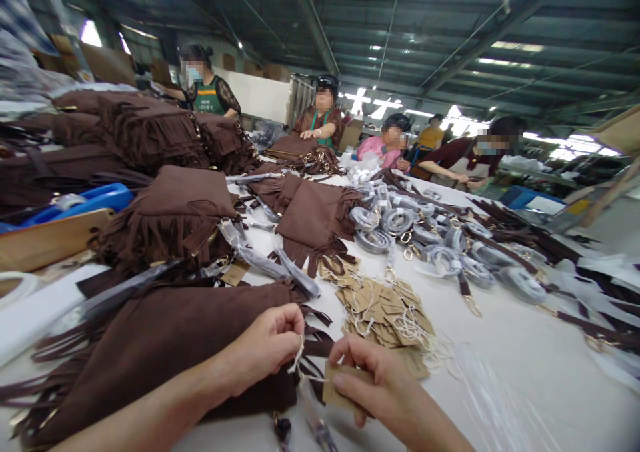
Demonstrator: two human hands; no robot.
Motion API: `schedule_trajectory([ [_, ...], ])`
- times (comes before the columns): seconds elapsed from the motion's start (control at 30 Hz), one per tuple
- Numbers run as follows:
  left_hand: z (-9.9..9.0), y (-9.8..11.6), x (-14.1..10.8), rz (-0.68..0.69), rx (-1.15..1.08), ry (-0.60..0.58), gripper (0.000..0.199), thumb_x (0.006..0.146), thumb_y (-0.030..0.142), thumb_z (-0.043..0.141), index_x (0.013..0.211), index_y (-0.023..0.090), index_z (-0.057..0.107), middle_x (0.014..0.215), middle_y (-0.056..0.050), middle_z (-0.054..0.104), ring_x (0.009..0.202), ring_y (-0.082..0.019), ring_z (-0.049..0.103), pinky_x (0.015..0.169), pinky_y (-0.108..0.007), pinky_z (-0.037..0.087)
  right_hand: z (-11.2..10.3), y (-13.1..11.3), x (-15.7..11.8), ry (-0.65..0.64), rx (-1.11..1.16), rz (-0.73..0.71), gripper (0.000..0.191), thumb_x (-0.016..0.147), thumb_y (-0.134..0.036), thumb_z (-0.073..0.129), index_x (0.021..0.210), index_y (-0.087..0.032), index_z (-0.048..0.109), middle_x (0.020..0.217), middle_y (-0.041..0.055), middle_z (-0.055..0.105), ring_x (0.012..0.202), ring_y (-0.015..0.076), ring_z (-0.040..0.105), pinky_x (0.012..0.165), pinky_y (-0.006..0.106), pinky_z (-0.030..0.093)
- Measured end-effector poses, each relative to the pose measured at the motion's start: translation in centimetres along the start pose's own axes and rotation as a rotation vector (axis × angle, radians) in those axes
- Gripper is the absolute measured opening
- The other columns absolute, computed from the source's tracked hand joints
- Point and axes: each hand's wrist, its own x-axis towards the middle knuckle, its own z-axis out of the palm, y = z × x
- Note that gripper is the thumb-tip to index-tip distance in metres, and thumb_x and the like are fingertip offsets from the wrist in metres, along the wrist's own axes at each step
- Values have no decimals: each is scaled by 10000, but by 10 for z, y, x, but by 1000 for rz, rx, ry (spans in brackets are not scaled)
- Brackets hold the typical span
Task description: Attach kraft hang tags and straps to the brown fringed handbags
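My left hand point(280, 339) is closed in a pinch on the white string point(297, 357) of a hang tag. Between the thumb and fingers of my right hand point(373, 379) is the brown cardboard hang tag point(334, 387) itself, with the string running across to my left hand. Under my left forearm lies a dark brown fringed bag point(165, 345), flat on the table. A plastic-wrapped strap point(316, 415) hangs down just below my hands. Right behind them is a heap of similar hang tags point(385, 309) with tangled white strings.
Stacked fringed bags point(150, 129) rise at the left, with another bag point(310, 215) mid-table. Coiled, wrapped straps point(400, 222) with gold clasps spread to the right. Clear plastic strips point(500, 399) lie at the front right of the white table point(565, 385). Several people work along the far side.
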Motion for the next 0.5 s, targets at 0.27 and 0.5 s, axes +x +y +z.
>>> schedule_trajectory([
  [0.27, 1, 3, -2, -17, -137, -15, 155, 581, 249, 540, 715, 203, 477, 471, 111, 406, 449, -69, 253, 456, -215, 176, -6, 6, -1, -269, 407, 4, 570, 587, -367, 863, 1109, -247, 668, 908, 22, 716, 677, 128, 632, 594, 220, 485],
  [0.5, -2, 7, -4, -43, -370, -121, 198, 608, 252, 705, 674, 145, 552, 503, 62, 494, 496, -67, 366, 537, -215, 268, 10, 2, 9, 88, -80, -342, 216, 930, -340, 545, 815, -224, 687, 826, 17, 643, 794, 161, 617, 750, 276, 479],
])
